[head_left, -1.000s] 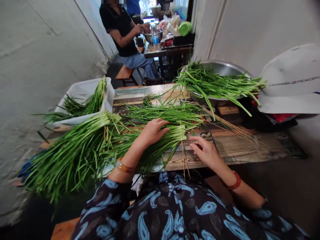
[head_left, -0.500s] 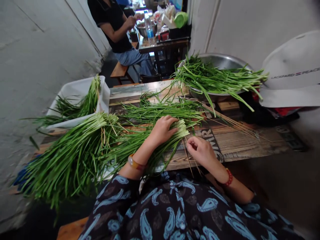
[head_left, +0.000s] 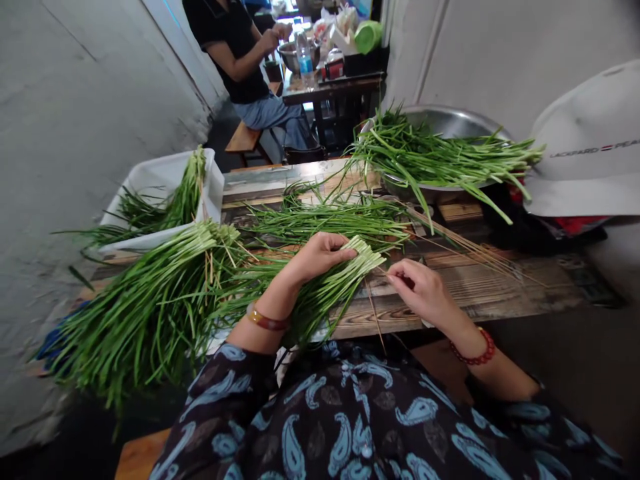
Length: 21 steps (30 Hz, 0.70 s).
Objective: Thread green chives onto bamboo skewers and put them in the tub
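Note:
My left hand (head_left: 323, 257) is closed over a bunch of garlic chives (head_left: 333, 293), thumb along the pale cut ends, which point right. Beside those ends, my right hand (head_left: 420, 287) pinches a thin bamboo skewer (head_left: 384, 271); most of it is hidden by the fingers and the stems. Another skewer (head_left: 375, 313) slants from under the bunch toward the table's front edge. Behind the bunch lie loose chives (head_left: 335, 220). On the left, a large pile of chives (head_left: 145, 313) has skewers through its pale ends.
A white plastic bin (head_left: 215, 180) with chives stands at the back left. At the back right is a metal basin (head_left: 457, 120) heaped with chives. Several bare skewers (head_left: 475, 250) lie on the wooden table (head_left: 510, 293). A white cap (head_left: 590, 140) sits far right. Beyond, a person (head_left: 240, 60) sits.
My left thumb has closed down onto the stems, and the bunch's ends have shifted slightly right. My right hand has moved a little right and up, now pinching a skewer at the ends.

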Each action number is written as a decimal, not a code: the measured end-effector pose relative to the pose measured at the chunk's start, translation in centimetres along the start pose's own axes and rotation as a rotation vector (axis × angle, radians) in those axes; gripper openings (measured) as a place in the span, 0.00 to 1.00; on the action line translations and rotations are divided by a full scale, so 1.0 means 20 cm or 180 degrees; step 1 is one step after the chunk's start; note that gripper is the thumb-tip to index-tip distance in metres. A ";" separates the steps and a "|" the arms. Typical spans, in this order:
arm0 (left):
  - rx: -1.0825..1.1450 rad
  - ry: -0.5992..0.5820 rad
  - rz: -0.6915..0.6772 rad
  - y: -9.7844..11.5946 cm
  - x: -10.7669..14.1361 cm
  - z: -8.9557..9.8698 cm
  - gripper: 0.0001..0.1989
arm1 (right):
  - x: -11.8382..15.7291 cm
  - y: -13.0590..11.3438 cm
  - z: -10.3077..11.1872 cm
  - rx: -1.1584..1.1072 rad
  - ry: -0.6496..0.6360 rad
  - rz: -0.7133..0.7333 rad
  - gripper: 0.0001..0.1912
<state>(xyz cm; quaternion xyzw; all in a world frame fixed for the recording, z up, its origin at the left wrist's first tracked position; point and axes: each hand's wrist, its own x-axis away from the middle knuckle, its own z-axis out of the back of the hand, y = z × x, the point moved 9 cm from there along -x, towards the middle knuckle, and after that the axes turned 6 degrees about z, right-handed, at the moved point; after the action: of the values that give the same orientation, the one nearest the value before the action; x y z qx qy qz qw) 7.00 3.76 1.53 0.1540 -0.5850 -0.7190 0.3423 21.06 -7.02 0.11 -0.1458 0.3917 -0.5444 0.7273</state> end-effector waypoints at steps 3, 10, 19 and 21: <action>0.0145 -0.0101 0.0118 -0.03 0.00 -0.03 0.19 | 0.02 0.09 -0.09 -0.0983 -0.0184 -0.0654 0.05; 0.0161 -0.0216 0.0176 -0.05 0.00 -0.11 0.20 | 0.02 0.09 -0.30 -0.2908 -0.0050 -0.1556 0.24; 0.0081 -0.0396 0.0337 -0.12 -0.01 -0.15 0.23 | -0.01 0.08 -0.32 -0.2280 -0.0537 -0.1226 0.19; -0.0080 -0.0549 0.0301 -0.09 0.00 -0.15 0.21 | 0.02 0.09 -0.32 -0.2350 -0.0596 -0.1373 0.20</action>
<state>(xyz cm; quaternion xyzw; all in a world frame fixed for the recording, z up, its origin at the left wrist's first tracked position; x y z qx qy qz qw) 8.33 1.65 -1.02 0.0594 -0.6098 -0.7199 0.3261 17.65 -5.28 -5.42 -0.5232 0.4530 -0.4917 0.5284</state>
